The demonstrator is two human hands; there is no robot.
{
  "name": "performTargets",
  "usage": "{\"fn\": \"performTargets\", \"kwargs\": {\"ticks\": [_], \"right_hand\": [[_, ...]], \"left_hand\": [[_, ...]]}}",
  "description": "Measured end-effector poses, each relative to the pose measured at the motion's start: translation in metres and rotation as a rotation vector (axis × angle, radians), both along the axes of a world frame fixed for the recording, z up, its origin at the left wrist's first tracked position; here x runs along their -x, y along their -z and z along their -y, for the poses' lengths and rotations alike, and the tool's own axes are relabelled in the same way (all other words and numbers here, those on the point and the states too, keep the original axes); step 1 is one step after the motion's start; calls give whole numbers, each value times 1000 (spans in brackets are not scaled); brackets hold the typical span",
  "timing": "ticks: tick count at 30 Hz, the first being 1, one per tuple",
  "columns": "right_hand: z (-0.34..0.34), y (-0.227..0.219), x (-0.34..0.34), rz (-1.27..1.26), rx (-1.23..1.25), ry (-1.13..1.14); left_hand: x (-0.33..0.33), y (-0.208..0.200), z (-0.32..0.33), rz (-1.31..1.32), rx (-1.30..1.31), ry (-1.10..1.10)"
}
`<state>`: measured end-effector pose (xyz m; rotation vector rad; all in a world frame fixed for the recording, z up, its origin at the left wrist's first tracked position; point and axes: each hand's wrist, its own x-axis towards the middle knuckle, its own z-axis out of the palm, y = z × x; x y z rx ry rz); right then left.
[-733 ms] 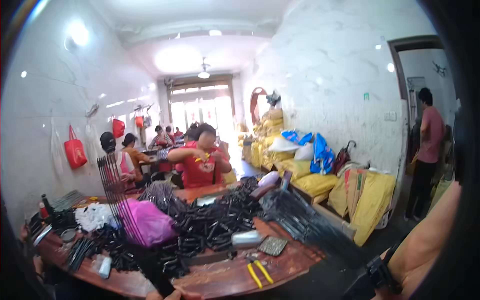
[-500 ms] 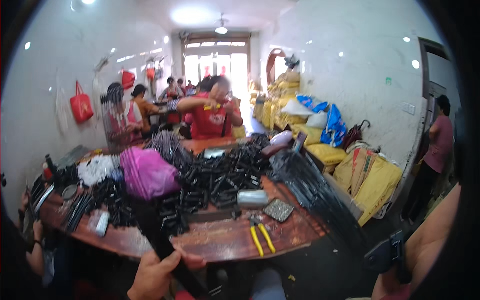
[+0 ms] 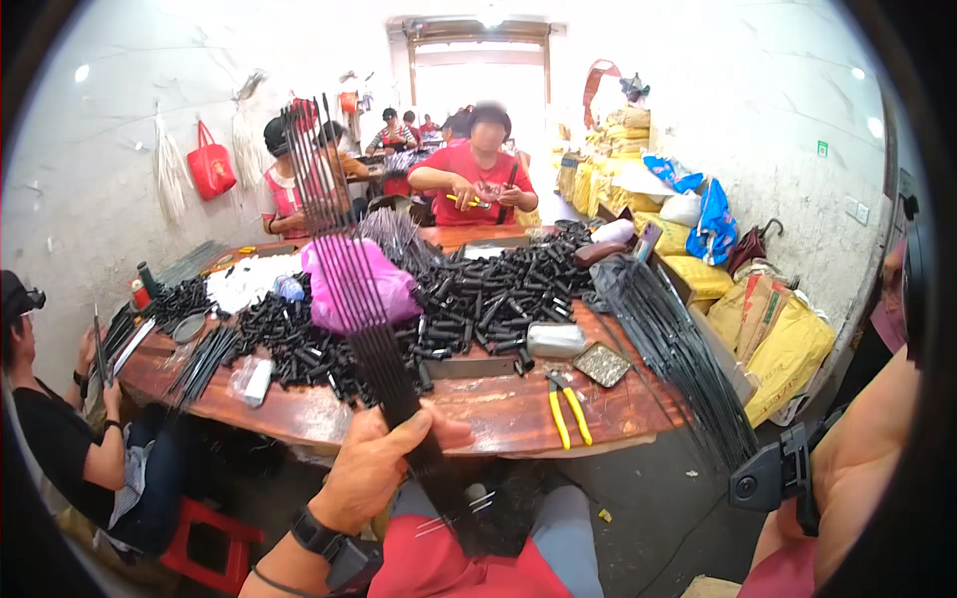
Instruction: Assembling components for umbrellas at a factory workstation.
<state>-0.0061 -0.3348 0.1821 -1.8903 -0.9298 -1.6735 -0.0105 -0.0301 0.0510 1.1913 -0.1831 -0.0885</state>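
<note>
My left hand (image 3: 371, 466) is closed round a black umbrella frame (image 3: 384, 364), held upright with a tilt to the left. Its thin ribs fan out above the table and its lower end is over my lap. Only the forearm of my right arm (image 3: 847, 458) shows, raised at the right edge with a strapped-on device; that hand is out of view. Beyond the frame, a pink plastic bag (image 3: 389, 284) lies among many short black parts (image 3: 498, 299). Yellow-handled pliers (image 3: 568, 414) rest near the front edge of the wooden table (image 3: 488, 399).
A small tray (image 3: 602, 366) and a clear-wrapped packet (image 3: 556, 340) sit behind the pliers. Long black rods (image 3: 668, 344) overhang the table's right side. A co-worker (image 3: 485, 189) works opposite, another person (image 3: 60, 439) at left beside a red stool (image 3: 214, 543). Yellow sacks (image 3: 797, 364) line the right wall.
The view has tilted down and shifted left, showing more of my lap. My left hand still grips the umbrella frame, now higher in view. The opposite co-worker's hands have lowered from face to chest height.
</note>
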Motion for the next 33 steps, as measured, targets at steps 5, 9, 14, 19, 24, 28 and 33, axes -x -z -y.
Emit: {"fn": "performTargets", "kwargs": {"ticks": [5,9,14,19,24,28,33], "right_hand": [[-19,33,14,-111,-41,-40],[-18,45,16,-103,-45,-28],[-31,132,14,-667,26,-334],[-59,250,47,-1358,243,-568],[-110,288,21,-1597,-41,-711],[-146,272,-10,-1409,-506,-1041],[-177,251,-29,-1018,-862,-984]], "left_hand": [[-4,-4,-1,68,41,1],[-13,-5,2,35,50,1],[-39,5,-9,34,149,-77],[-50,11,-5,87,332,-159],[-43,34,8,134,546,-170],[-28,50,23,18,724,-240],[-29,78,31,-68,888,-199]]}}
